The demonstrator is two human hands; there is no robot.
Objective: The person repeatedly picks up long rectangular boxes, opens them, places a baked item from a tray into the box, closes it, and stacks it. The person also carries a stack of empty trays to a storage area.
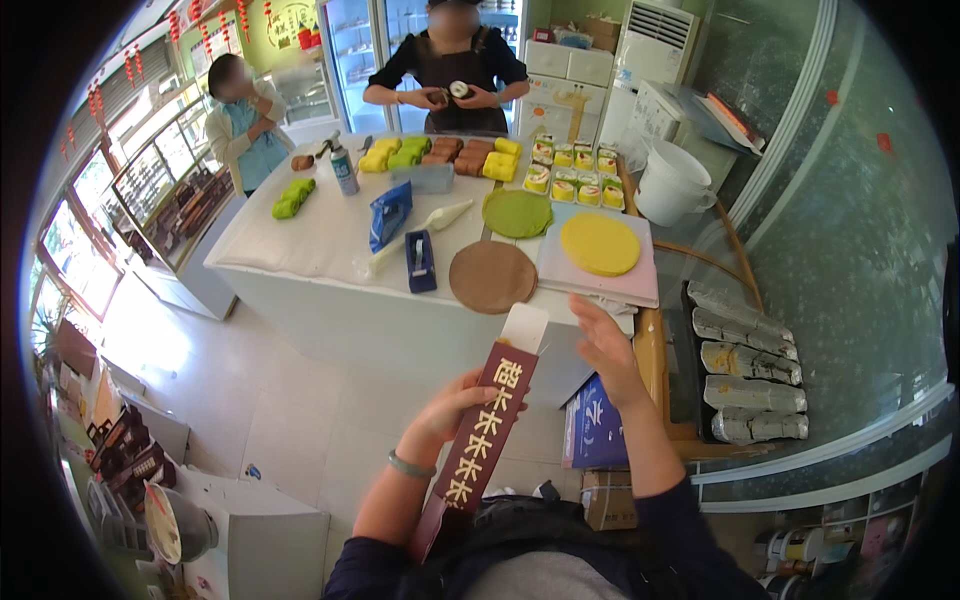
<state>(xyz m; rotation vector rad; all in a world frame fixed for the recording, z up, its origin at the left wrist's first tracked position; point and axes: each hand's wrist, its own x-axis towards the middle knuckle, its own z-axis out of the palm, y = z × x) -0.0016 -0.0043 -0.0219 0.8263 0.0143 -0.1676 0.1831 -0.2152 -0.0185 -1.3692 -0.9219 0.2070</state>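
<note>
My left hand (450,409) grips a long, narrow maroon cardboard box (484,431) with gold lettering, held aslant before my body. Its white end flap (525,328) stands open at the far end. To the right of that flap is my right hand (602,345), raised, empty, its fingers apart. Beyond the box, on the counter, lie a stack of round brown crepes (493,277), a green stack (517,213) and a yellow stack (600,244), the yellow one on a pale pink board (555,274). A blue tape dispenser (421,261) is left of the brown stack.
The white worktable (300,255) also bears rolled cakes (454,154), packed cakes (574,172), a piping bag (450,215) and a spray can (343,171). A co-worker (457,60) stands behind it, another person (244,120) at left. Foil-lined moulds (750,367) lie at right.
</note>
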